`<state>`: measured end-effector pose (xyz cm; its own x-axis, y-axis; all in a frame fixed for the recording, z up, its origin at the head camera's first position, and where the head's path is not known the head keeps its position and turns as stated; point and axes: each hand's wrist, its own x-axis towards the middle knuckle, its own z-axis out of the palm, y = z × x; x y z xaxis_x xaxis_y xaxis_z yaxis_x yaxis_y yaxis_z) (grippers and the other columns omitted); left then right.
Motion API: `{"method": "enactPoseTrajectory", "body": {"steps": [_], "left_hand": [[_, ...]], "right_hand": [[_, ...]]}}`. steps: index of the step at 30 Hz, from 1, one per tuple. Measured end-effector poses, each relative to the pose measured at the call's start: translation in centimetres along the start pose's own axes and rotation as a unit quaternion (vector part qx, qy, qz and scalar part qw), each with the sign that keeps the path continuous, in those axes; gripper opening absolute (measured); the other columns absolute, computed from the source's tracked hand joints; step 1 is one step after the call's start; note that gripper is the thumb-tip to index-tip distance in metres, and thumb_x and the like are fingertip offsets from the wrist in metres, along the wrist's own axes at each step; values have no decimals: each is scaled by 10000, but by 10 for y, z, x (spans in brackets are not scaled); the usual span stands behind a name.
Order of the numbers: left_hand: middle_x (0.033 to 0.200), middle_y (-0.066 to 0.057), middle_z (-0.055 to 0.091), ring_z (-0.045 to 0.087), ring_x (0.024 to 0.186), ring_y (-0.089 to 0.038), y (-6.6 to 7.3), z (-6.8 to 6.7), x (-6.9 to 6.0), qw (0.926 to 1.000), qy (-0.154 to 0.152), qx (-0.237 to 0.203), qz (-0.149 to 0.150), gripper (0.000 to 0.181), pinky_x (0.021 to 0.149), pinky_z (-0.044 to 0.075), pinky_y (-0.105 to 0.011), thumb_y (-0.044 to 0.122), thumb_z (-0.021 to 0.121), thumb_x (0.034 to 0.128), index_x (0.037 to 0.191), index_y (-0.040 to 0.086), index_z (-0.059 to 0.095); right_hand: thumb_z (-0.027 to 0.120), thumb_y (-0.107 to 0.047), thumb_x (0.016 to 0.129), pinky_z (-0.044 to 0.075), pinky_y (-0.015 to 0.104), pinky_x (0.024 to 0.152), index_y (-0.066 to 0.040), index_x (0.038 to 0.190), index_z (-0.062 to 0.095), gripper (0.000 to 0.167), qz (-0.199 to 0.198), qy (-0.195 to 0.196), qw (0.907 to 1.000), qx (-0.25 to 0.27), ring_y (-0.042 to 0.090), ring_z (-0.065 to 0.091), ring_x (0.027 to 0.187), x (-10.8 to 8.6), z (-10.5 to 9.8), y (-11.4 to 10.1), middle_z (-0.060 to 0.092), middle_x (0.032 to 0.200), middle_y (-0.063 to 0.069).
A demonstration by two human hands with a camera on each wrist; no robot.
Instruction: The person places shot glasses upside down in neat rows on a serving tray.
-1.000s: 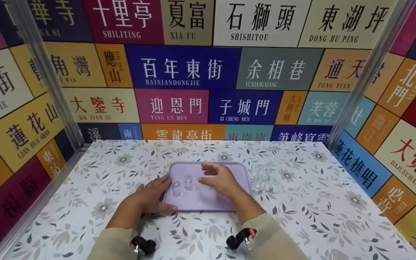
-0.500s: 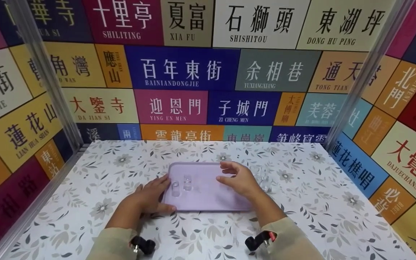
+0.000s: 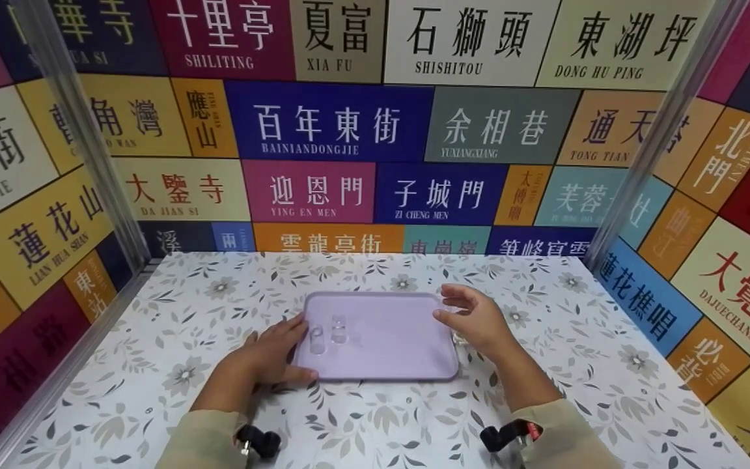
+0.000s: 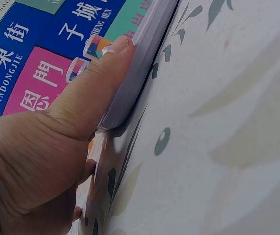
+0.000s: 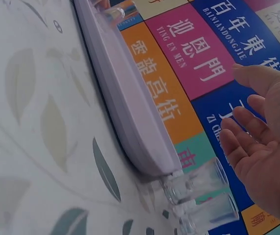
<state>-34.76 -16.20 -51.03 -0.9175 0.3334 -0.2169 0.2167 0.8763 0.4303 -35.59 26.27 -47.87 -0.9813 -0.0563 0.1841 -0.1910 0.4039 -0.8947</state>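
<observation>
A pale purple tray (image 3: 388, 335) lies on the table. Two small clear glasses (image 3: 338, 330) stand near its left side. My left hand (image 3: 272, 352) rests against the tray's left front corner; in the left wrist view its straight thumb (image 4: 98, 83) lies along the rim. Over the right edge of the tray hovers my right hand (image 3: 476, 320), fingers loosely bent and holding nothing. Beside the tray's right end, below that hand, more clear glasses (image 5: 198, 183) show in the right wrist view; the head view mostly hides them behind the hand.
The table has a white cover (image 3: 186, 312) with grey leaves and flowers. Behind and at both sides rise walls (image 3: 329, 124) of coloured sign panels with Chinese lettering. Clear upright posts (image 3: 635, 143) stand at the back corners.
My right hand has moved right, from above the middle of the tray to its right edge, and now covers the glasses there. The left hand and the two glasses on the tray stay put.
</observation>
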Motion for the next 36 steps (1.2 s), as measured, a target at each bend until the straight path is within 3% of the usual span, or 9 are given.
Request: {"method": "enactPoseTrajectory", "body": {"steps": [17,26,36], "left_hand": [[1831,91,79,84,1702,-351,0,1,2,10000,-35,-34,-56,1220,1332,-9,-729,795,790,770,1725,301,216],[1832,77,92,98,1700,-359,2,-1,2,10000,-33,-21,-5,1215,1328,-2,-739,783,796,775,1726,287,225],[1831,80,101,114,1696,-366,1,1,-1,9999,64,-43,78,1199,1329,20,-738,781,796,775,1721,288,250]], "right_hand": [[850,-408,929,537,394,1128,-173,1478,631,636,280,441,9971,-555,275,634,1360,-8,-58,19,662,1489,94],[856,-431,918,550,146,931,-143,1464,647,652,582,288,9969,-443,305,619,1370,-11,-70,35,649,1492,143],[828,-361,956,548,166,911,-79,1531,579,687,729,-103,9960,-515,293,651,1314,-15,-74,54,639,1499,191]]}}
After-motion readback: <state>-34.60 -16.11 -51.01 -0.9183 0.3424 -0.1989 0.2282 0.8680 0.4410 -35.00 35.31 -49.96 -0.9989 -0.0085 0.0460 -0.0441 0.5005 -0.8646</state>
